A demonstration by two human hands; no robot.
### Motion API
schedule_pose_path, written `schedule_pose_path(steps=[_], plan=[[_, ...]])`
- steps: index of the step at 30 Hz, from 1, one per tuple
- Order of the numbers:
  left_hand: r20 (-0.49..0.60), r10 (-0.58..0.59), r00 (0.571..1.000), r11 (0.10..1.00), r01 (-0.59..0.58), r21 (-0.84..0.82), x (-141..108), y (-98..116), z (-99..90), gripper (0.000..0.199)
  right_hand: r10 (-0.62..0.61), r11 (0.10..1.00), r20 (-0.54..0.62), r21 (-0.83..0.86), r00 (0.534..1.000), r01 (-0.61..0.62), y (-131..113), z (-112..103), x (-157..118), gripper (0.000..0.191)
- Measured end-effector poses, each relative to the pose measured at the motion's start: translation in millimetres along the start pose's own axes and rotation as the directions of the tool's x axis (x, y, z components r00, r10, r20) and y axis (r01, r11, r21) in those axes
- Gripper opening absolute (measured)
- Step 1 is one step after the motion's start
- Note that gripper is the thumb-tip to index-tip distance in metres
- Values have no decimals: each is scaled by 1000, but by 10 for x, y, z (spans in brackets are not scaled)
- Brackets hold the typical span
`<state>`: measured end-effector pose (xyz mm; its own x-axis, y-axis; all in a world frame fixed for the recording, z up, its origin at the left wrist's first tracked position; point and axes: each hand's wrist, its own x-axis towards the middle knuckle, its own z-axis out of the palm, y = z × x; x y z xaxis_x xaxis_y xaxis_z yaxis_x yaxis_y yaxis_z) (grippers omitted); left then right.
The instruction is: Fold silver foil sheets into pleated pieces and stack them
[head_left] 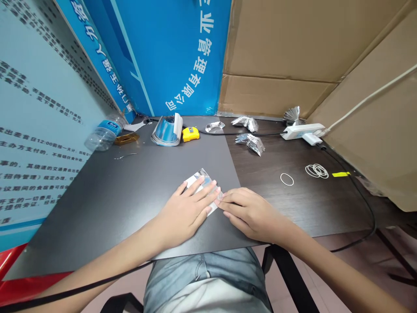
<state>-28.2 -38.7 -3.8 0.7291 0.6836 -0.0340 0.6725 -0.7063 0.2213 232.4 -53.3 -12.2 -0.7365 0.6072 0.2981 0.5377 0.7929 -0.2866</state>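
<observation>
A small silver-and-white sheet (203, 172), shiny like foil or film, lies at a slant on the dark grey mat in front of me. My left hand (187, 211) rests flat on it with the fingers spread, covering most of it. At the sheet's right edge, the fingertips of my right hand (252, 213) are pinched together on it. The fingers hide how much of the edge is held.
Along the back lie a roll of blue-and-white sheets (167, 130), a yellow tape measure (190, 134) and fanned silver strips (250, 142). A plastic bottle (106, 132) lies at left. To the right are white rubber bands (316, 171) and a power strip (301, 131) with cables.
</observation>
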Motion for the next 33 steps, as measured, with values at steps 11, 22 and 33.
schedule_pose_path(steps=[11, 22, 33], plan=[[-34, 3, 999, 999, -1, 46, 4, -8, 24, 52, -21, 1000, -10, 8, 1000, 21, 19, 28, -5, 29], [-21, -3, 1000, 998, 4, 61, 2, 1, 13, 54, -22, 1000, -13, -17, 1000, 22, 3, 50, -17, 27], [-121, 88, 989, 985, -69, 156, -7, 2, 39, 55, 266, 917, -116, 338, 957, -213, 218, -138, 331, 27]])
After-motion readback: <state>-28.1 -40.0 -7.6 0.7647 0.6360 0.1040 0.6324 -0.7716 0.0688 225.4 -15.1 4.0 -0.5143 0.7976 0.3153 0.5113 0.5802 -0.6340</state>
